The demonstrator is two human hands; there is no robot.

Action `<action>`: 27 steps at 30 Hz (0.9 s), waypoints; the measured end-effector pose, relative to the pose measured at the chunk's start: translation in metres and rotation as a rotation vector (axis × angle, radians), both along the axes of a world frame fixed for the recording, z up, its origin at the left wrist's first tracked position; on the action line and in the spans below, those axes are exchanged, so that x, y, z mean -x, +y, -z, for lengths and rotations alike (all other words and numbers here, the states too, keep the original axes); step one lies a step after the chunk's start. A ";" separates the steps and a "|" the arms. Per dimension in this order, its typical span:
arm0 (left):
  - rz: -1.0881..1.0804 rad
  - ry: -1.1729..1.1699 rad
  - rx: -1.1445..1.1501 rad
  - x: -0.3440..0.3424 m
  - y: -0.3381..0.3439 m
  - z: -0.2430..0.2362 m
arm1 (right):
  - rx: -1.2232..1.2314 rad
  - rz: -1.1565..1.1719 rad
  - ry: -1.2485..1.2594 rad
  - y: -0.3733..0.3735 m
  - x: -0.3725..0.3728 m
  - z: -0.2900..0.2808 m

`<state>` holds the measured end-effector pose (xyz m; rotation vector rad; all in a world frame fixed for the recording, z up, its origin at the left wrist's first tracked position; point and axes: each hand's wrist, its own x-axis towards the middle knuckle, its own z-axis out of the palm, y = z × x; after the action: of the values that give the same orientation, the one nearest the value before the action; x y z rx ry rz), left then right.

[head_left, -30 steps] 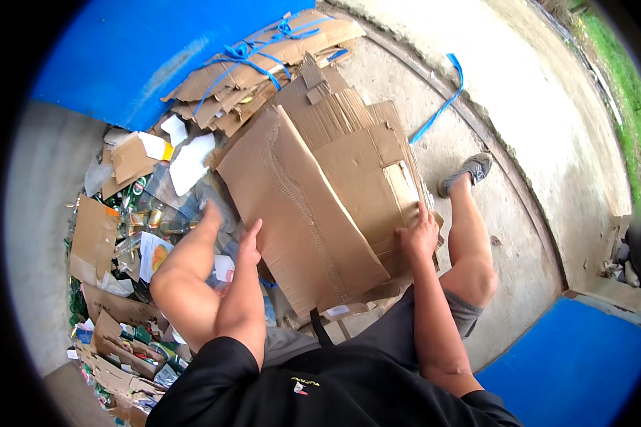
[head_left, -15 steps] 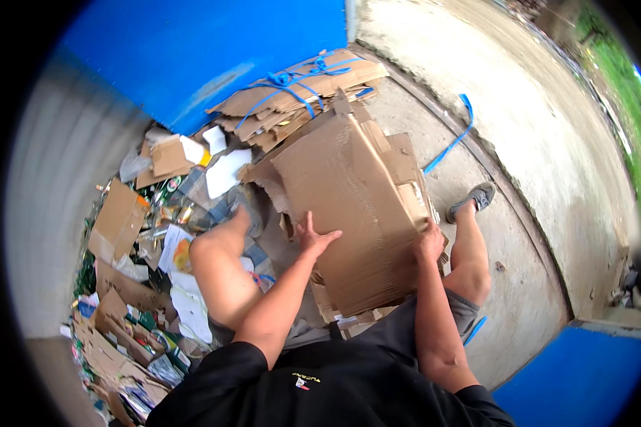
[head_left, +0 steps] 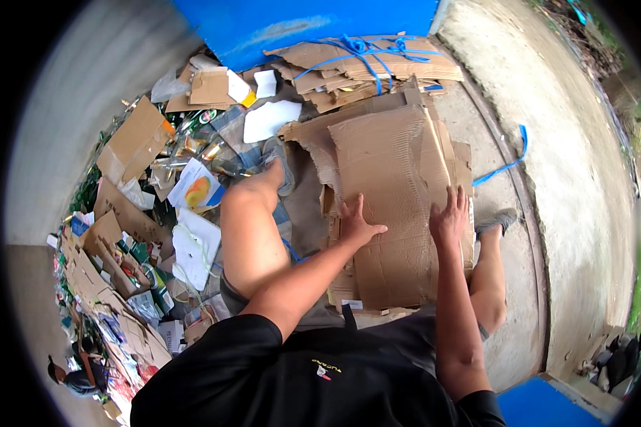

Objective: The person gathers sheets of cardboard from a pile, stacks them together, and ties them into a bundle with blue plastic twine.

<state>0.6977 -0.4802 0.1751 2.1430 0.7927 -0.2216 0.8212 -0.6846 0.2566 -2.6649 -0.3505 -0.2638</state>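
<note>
A stack of torn, flattened brown cardboard (head_left: pixel 384 156) lies between my legs, its top sheet creased and scuffed. My left hand (head_left: pixel 356 220) rests on the left part of the top sheet with fingers spread and thumb out. My right hand (head_left: pixel 448 213) lies palm down near the sheet's right edge, fingers apart and pointing away from me. Ragged edges of lower sheets show on both sides. Behind the stack is a pile of cardboard (head_left: pixel 342 67) with blue strapping (head_left: pixel 363 46) tied over it.
Mixed waste, with cardboard (head_left: pixel 132 139), bottles and paper, covers the ground at my left. A blue panel (head_left: pixel 313 14) stands at the back. A loose blue strap (head_left: pixel 502 167) lies right of the stack, near a concrete ledge (head_left: pixel 563 178). Another person (head_left: pixel 78 373) is at the lower left.
The view has swung, shifting the scene rightward. My left hand has moved from the stack's left edge onto the top sheet. My right hand has shifted from gripping the edge to lying on top.
</note>
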 end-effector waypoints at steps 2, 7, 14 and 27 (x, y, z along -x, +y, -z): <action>-0.002 0.019 0.014 -0.004 0.001 -0.005 | 0.024 -0.058 0.025 0.033 -0.023 -0.001; 0.018 0.001 0.022 -0.007 -0.004 0.001 | 0.356 -0.102 0.049 0.039 -0.028 0.076; 0.035 -0.050 -0.022 -0.004 -0.002 0.018 | 0.424 -0.073 0.096 0.040 -0.032 0.106; -0.633 0.038 -0.182 -0.112 0.173 0.019 | 0.381 -0.071 0.071 0.025 -0.041 0.102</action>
<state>0.8098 -0.3074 0.1562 1.9385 1.5091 0.1475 0.8623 -0.6595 0.1549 -3.0166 -0.5161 -0.0856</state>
